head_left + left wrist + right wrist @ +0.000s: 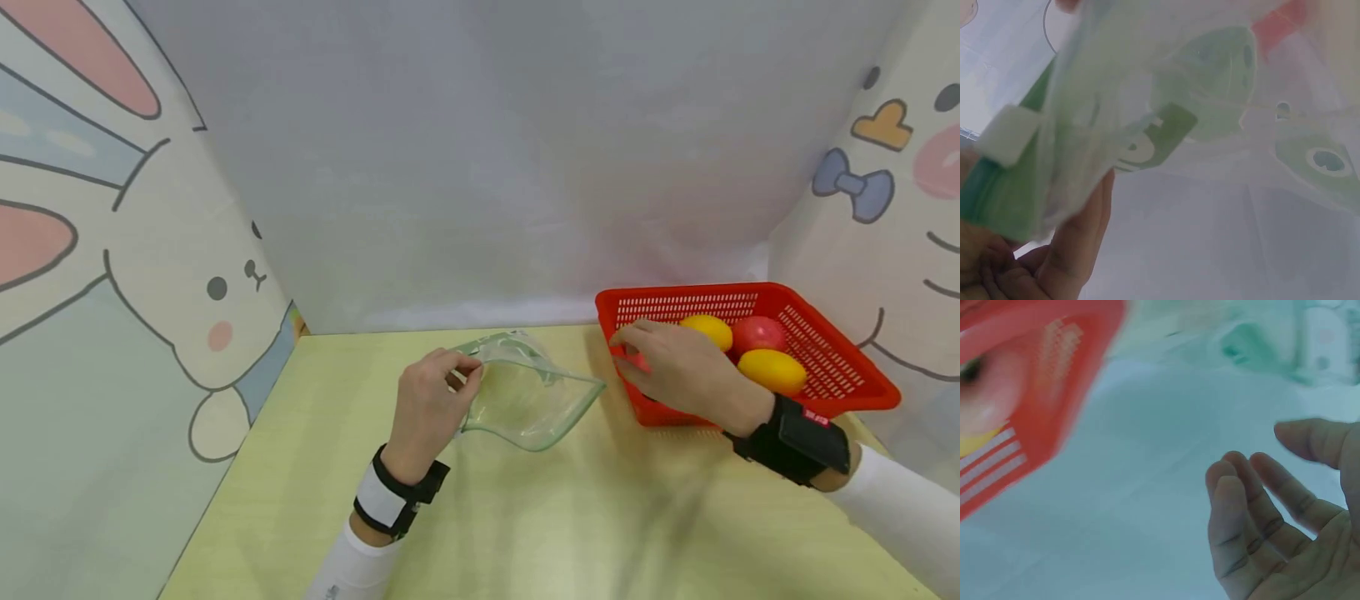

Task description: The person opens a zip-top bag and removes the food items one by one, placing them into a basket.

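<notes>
My left hand (435,404) pinches the rim of a clear plastic zip bag (525,408) between thumb and fingers. The bag's green-edged mouth gapes toward the right, above the table. Up close in the left wrist view, the bag shows green printed shapes and a white slider (1009,134) by the hand. My right hand (678,367) is over the left side of a red plastic basket (847,367), thumb and fingers apart. Nothing lies between those fingers in the right wrist view. Behind the hand, the basket holds yellow lemons (772,372) and a pinkish-red round fruit (759,335).
The pale yellow table (315,500) runs back to a plain light wall sheet (487,167). Side panels printed with cartoon animals stand left and right. The basket sits at the table's back right, close to the right panel.
</notes>
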A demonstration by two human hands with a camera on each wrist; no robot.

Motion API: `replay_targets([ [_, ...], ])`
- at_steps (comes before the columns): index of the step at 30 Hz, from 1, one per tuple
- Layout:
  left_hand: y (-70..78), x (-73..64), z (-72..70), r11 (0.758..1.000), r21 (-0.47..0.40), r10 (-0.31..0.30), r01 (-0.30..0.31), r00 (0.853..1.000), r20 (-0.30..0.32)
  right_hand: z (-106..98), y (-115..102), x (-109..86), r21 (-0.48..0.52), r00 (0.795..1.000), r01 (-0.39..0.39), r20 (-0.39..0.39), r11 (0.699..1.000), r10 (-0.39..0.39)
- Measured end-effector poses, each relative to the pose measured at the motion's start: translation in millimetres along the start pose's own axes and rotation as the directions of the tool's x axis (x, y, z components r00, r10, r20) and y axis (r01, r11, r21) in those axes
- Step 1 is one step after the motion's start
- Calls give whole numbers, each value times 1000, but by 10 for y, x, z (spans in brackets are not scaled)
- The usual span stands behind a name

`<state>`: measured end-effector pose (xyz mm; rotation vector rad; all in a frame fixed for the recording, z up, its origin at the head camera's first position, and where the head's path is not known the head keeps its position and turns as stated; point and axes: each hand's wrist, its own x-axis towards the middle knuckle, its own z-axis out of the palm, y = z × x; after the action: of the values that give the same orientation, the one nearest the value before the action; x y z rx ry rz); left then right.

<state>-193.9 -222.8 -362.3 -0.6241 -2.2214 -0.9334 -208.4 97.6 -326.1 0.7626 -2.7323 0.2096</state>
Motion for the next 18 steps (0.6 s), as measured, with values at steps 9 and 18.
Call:
replay_targets([
  [9, -21, -4, 3, 1000, 8, 0, 0, 1000, 8, 293, -803, 47, 240, 968, 251, -32, 938, -251],
  [18, -4, -15, 23, 1000, -4, 10, -10, 1000, 13, 840, -1059, 472, 184, 960, 229, 122, 956, -253],
])
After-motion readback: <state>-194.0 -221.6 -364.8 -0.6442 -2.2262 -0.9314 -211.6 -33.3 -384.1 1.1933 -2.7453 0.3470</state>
